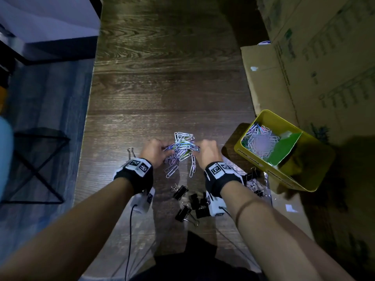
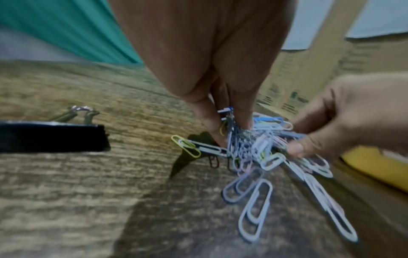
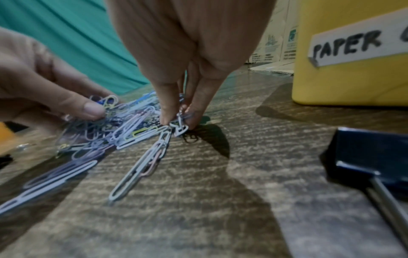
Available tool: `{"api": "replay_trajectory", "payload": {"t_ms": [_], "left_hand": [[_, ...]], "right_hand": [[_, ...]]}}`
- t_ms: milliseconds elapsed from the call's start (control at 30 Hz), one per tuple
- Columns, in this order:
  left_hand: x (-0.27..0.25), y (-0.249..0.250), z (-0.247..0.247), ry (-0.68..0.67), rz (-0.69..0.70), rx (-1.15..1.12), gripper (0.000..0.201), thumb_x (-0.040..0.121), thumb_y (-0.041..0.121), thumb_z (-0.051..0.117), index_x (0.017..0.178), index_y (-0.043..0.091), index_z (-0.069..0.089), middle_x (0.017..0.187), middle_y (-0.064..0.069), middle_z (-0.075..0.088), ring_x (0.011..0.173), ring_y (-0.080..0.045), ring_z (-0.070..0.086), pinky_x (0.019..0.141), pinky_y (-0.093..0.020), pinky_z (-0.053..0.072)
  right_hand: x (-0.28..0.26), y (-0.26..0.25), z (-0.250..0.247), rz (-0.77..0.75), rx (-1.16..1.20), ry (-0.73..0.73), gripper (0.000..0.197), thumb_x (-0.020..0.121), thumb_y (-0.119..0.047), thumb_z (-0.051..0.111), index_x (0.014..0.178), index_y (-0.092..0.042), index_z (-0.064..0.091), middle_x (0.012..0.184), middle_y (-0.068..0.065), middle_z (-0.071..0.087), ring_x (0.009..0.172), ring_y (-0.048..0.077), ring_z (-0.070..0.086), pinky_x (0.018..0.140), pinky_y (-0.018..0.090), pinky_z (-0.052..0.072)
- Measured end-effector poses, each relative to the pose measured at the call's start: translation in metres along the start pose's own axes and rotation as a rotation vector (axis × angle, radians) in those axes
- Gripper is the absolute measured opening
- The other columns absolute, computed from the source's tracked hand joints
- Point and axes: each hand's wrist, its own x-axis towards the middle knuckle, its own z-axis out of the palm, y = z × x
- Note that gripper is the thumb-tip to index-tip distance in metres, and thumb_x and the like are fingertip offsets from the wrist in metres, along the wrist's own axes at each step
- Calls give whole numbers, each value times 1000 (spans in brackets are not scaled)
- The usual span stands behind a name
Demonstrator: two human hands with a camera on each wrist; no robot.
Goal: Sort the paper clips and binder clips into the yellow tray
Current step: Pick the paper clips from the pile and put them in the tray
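A heap of pale coloured paper clips (image 1: 182, 148) lies on the dark wooden table (image 1: 162, 78). My left hand (image 1: 155, 152) pinches the heap's left side; its fingertips (image 2: 217, 136) dig into the clips (image 2: 253, 148). My right hand (image 1: 206, 152) pinches the right side, its fingertips (image 3: 167, 118) closed on a few clips (image 3: 178, 125). The yellow tray (image 1: 251, 159) stands to the right, one compartment holding paper clips (image 1: 261, 140). Several black binder clips (image 1: 190, 201) lie near my wrists.
A lone binder clip (image 1: 130, 154) sits left of my left wrist, also in the left wrist view as a black binder clip (image 2: 50, 136). Cardboard boxes (image 1: 314, 67) rise behind the tray. The tray wall bears a label (image 3: 357, 47) reading "PAPER". The table edge drops off at left.
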Motion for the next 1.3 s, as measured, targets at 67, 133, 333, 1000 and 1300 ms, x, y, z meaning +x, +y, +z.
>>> {"api": "replay_trajectory", "payload": {"t_ms": [67, 133, 333, 1000, 1300], "left_hand": [[1, -2, -3, -46, -70, -186, 40, 79, 8, 70, 118, 3, 61, 115, -15, 64, 91, -10, 63, 84, -17, 48], [2, -1, -8, -90, -152, -392, 42, 80, -2, 65, 120, -4, 56, 110, -20, 65, 70, -2, 65, 76, -21, 54], [3, -6, -22, -106, -214, -544, 45, 75, 2, 70, 119, 0, 58, 84, -7, 73, 73, -10, 68, 84, -36, 56], [-3, 141, -34, -336, 73, -960, 22, 86, -8, 50, 98, 4, 65, 76, -3, 73, 69, -11, 70, 75, -29, 57], [9, 220, 74, -234, 213, -316, 31, 82, 11, 68, 113, 5, 64, 92, -9, 71, 71, -14, 67, 70, -29, 57]], "right_hand": [[-1, 3, 0, -6, 43, 13, 32, 89, -17, 65, 120, -9, 65, 108, 22, 67, 96, 32, 65, 83, 33, 53], [-2, 6, -1, -13, 101, 31, 31, 88, -18, 66, 119, -13, 66, 108, 22, 67, 96, 32, 65, 86, 32, 52], [-8, 11, -10, 9, 270, 55, 33, 86, -19, 70, 118, -14, 66, 115, 18, 66, 100, 26, 65, 95, 25, 47], [-68, 47, -97, -27, 1206, 487, 39, 76, 5, 73, 114, 7, 63, 104, 11, 69, 83, 6, 68, 82, 22, 55], [-71, 99, -138, 99, 1245, 740, 39, 76, 3, 74, 113, 5, 64, 103, 16, 70, 90, 21, 70, 85, 34, 57]]}}
